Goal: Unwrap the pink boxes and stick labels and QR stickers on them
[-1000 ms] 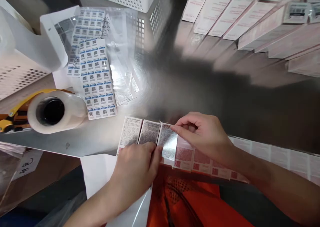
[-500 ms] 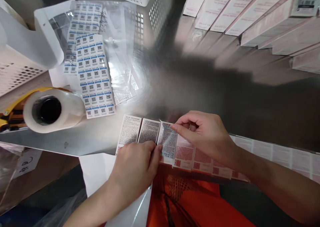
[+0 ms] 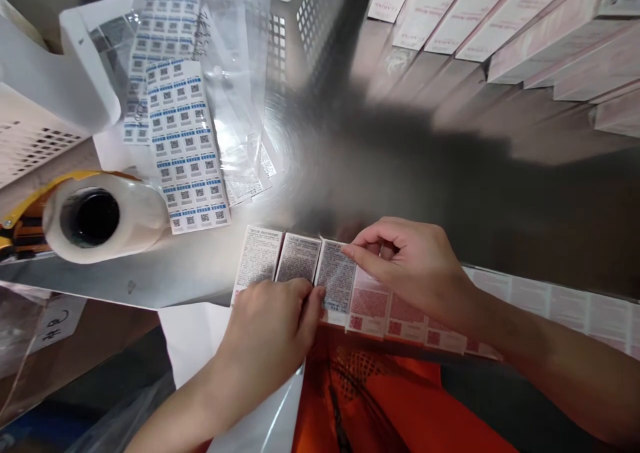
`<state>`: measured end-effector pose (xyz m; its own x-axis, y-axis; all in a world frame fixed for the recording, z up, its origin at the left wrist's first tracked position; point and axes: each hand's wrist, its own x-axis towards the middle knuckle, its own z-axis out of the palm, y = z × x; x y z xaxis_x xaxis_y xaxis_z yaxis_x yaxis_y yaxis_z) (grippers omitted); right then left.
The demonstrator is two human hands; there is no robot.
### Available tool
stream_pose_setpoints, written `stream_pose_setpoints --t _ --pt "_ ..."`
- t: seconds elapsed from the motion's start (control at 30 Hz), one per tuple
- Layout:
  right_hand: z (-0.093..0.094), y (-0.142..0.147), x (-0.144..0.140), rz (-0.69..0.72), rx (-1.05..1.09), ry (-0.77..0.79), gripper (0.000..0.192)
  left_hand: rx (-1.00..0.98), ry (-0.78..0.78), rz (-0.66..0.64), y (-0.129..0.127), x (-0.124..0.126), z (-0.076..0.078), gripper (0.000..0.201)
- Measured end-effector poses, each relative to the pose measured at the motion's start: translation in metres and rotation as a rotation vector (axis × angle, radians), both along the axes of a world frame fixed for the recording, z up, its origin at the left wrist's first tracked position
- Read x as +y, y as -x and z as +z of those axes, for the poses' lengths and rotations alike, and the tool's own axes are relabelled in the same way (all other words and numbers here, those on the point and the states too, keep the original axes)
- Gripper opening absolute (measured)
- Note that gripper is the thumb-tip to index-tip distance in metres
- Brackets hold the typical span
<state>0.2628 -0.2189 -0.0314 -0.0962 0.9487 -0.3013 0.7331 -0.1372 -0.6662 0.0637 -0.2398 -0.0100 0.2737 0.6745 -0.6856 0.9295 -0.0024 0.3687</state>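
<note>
A row of small pink-and-white boxes [image 3: 380,310] lies along the near edge of the steel table [image 3: 400,186]. The three leftmost carry white text labels. My right hand [image 3: 407,263] pinches the top right corner of the label [image 3: 336,281] lying on the third box. My left hand [image 3: 273,326] presses its fingertips on that label's lower left edge, next to the second box [image 3: 299,258]. The label lies almost flat on the box.
Sheets of blue QR stickers [image 3: 185,143] in clear bags lie at the left. A roll of clear film [image 3: 103,216] on a yellow dispenser sits at the left edge. White perforated baskets [image 3: 30,140] stand behind. Long pink cartons [image 3: 500,20] are stacked at the back right.
The label's raised top corner has come down onto the third box. Both hands stay on it. The camera view has drifted slightly.
</note>
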Motion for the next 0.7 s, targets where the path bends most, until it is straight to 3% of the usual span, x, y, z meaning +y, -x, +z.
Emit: stream_pose_setpoints --t 0.7 --pt "-0.0052 -0.0012 -0.0047 -0.005 -0.017 -0.055 0.016 -0.021 0.010 0.026 -0.0005 0.0009 0.0018 0.040"
